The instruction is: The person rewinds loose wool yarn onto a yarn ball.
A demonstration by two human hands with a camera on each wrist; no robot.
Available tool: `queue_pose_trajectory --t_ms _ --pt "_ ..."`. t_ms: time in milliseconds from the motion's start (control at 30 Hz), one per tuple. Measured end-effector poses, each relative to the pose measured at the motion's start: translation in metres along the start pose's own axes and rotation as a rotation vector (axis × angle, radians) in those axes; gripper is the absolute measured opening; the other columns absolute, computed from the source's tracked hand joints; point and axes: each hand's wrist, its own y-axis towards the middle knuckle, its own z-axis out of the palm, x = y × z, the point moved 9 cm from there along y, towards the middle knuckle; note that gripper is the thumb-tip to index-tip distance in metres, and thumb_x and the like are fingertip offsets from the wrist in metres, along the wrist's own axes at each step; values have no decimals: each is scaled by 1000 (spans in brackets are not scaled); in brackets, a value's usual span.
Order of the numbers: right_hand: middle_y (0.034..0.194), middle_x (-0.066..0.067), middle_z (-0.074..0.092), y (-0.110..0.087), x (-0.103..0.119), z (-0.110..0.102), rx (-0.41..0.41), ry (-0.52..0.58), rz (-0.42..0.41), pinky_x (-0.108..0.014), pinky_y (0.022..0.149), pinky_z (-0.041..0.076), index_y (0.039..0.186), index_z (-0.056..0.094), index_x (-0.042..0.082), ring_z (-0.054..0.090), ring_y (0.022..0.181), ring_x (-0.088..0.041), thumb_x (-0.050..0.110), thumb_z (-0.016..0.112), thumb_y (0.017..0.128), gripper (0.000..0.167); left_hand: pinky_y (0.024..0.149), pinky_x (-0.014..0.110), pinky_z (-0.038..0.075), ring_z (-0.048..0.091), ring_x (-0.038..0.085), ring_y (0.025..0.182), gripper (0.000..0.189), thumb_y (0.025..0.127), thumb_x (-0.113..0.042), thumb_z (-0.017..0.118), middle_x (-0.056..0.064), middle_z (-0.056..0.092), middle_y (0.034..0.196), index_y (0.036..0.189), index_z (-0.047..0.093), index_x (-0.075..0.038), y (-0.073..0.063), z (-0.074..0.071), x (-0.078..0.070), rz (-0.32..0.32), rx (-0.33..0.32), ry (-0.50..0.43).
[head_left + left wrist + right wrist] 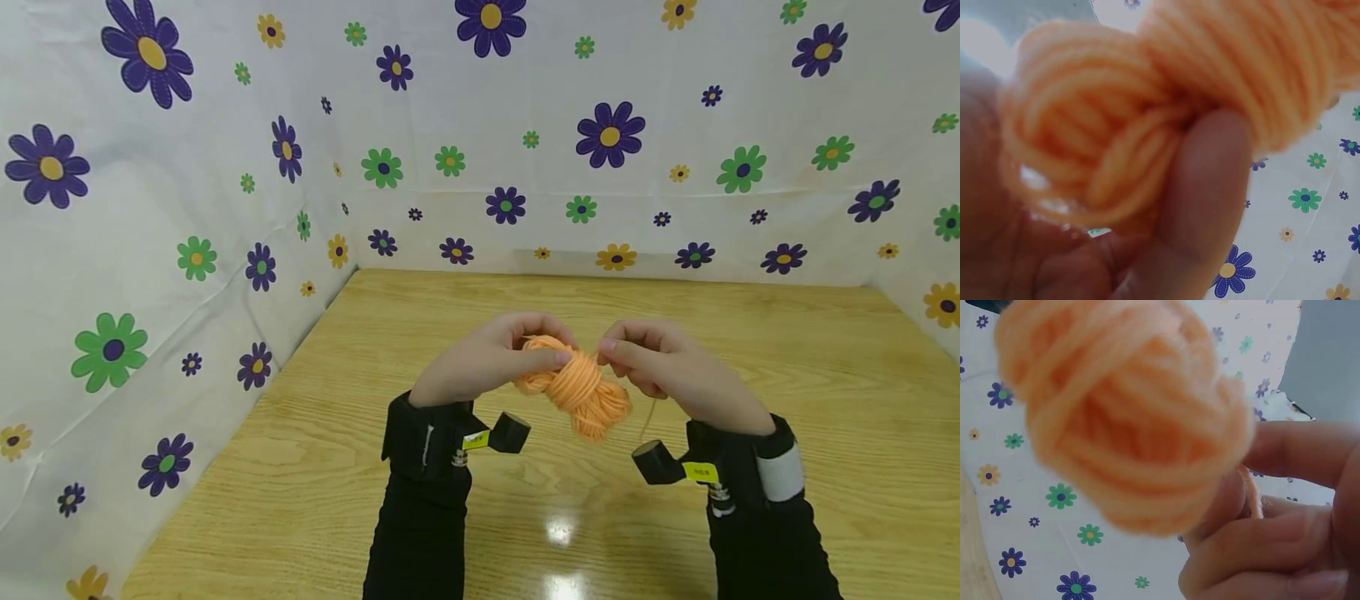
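An orange skein of yarn [577, 383], wrapped round its middle, is held above the table in the head view. My left hand [498, 354] grips its left end between thumb and fingers; in the left wrist view the thumb [1210, 187] presses against the looped strands [1085, 125]. Just right of the skein, my right hand [667, 362] pinches a single strand of the yarn. A loose tail of yarn [648, 419] hangs below that hand. In the right wrist view the strand [1252, 490] passes between the fingers, while the skein's looped end [1135, 425] hides part of them.
A wooden table [300, 500] lies beneath both hands. White cloth with purple, green and yellow flowers [450, 108] stands along its back and sides. Each wrist wears a black band with a small camera [510, 432] on it.
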Motion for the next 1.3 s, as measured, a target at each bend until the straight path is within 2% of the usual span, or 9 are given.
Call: queue_pose_trajectory --t_ms 133,300,667,833,933,1067,1167,1300 --pt "64 2 40 -3 5 -3 -26 13 -13 -28 43 26 88 56 5 29 45 -16 21 46 97 21 66 26 49 54 15 75 22 93 -13 52 10 53 99 109 56 1 1 -2 1 -10 -24 4" --pt "67 1 43 -8 9 -5 -47 20 -20 -29 43 25 93 57 1 27 45 -17 21 46 98 23 65 26 47 52 15 75 23 93 -12 52 11 53 100 110 55 2 1 -5 1 -18 -60 -11" --pt "61 1 39 -21 30 -1 -50 -34 -127 -31 39 27 92 58 -1 29 44 -19 16 44 98 23 67 27 47 52 19 81 23 93 -15 54 11 54 105 111 57 -2 0 -19 6 -70 -228 -2" --pt "62 0 39 -25 34 3 -41 -54 -130 -31 37 27 94 59 0 31 45 -19 15 44 98 22 71 27 48 53 20 84 24 93 -16 54 12 55 107 113 57 -2 -1 -26 7 -47 -308 -28" --pt "66 -2 42 -27 36 5 -45 -98 -123 -31 38 29 95 61 4 33 46 -19 17 44 98 22 72 27 49 54 20 85 25 93 -17 54 12 55 108 113 57 -2 -2 -29 6 -34 -349 -41" --pt "73 -5 48 -29 41 11 -48 -186 -157 -30 40 34 94 64 8 37 49 -17 16 45 98 21 72 27 49 54 20 85 25 93 -17 54 13 55 108 112 56 -1 -3 -32 6 -31 -393 -65" --pt "74 -7 50 -28 46 18 -27 -231 -192 -28 42 36 93 65 10 39 49 -16 14 45 98 21 71 26 48 52 19 85 25 93 -15 54 13 54 108 113 54 0 -3 -34 6 -26 -421 -98" --pt "71 -6 49 -25 45 27 21 -249 -187 -27 43 38 92 66 11 38 46 -14 15 46 97 21 70 26 47 51 18 84 26 93 -13 54 13 52 108 114 53 1 -3 -37 5 -10 -465 -153"
